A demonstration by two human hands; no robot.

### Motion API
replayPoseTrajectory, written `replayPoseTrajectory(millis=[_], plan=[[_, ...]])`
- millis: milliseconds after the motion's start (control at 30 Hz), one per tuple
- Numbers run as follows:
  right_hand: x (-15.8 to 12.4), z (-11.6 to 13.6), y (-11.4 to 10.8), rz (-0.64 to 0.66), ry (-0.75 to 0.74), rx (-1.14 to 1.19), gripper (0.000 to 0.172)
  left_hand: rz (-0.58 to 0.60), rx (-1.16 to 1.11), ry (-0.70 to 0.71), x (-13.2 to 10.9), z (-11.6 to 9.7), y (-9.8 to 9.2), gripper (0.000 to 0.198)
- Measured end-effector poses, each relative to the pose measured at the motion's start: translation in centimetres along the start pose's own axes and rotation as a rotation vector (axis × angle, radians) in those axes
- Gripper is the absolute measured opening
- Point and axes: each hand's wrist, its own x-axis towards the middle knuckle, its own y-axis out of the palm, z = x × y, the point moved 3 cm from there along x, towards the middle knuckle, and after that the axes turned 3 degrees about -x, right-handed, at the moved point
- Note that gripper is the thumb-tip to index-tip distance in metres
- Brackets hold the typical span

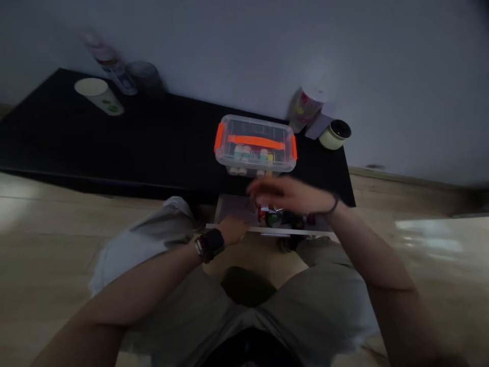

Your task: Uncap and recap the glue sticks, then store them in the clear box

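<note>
A drawer (233,209) stands pulled out below the black tabletop, with several small items in it, among them a red packet (262,214) and a green thing (273,220). My left hand (234,230) lies over the drawer's front edge at its left end, fingers stretched inward. Above the drawer hovers my right hand (284,193), blurred, its fingers bent and apart with nothing visible in them. Just behind it is a clear plastic box (255,127) with orange latches and an orange handle, lid on, with several small white-capped bottles (243,151) inside.
On the black cabinet (171,137), a paper cup (97,96), a spray can (116,71) and a dark container (145,79) stand at the left. A patterned cup (305,109), a pale box (319,122) and a black-lidded jar (335,135) stand right. A wall rises behind.
</note>
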Motion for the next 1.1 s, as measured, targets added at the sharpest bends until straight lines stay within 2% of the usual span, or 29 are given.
replayPoseTrajectory(millis=[67,100,133,233,333,400,633,900,1100], plan=[[2.0,1.7,-5.7,-0.421,-0.048,-0.312,0.047,0.084,0.035,-0.036,-0.1,-0.5,0.4,0.025],[3.0,1.7,-7.7,-0.563,-0.069,-0.436,0.049,0.135,0.058,-0.057,-0.1,-0.7,0.6,0.027],[4.2,1.2,-8.9,-0.597,-0.06,-0.519,0.052,0.166,0.067,-0.069,-0.1,-0.8,0.6,0.03],[7.3,-2.0,-9.8,-0.526,-0.006,-0.662,0.055,0.212,0.079,-0.106,-0.5,-1.1,0.8,0.034],[9.3,-4.8,-8.4,-0.39,0.085,-0.732,0.053,0.208,0.077,-0.14,-1.2,-1.0,1.0,0.039],[9.9,-5.6,-7.4,-0.339,0.147,-0.781,0.05,0.187,0.076,-0.154,-1.6,-1.0,1.1,0.041],[11.0,-5.8,-7.1,-0.381,0.213,-0.968,0.049,0.154,0.034,-0.152,-2.2,-1.0,0.4,0.037],[11.9,-5.7,-5.9,-0.399,0.073,-1.077,0.044,0.131,0.034,-0.154,-2.3,-1.0,0.3,0.035],[12.0,-6.2,-5.8,-0.43,0.106,-1.054,0.041,0.121,0.06,-0.144,-2.2,-0.9,0.4,0.033]])
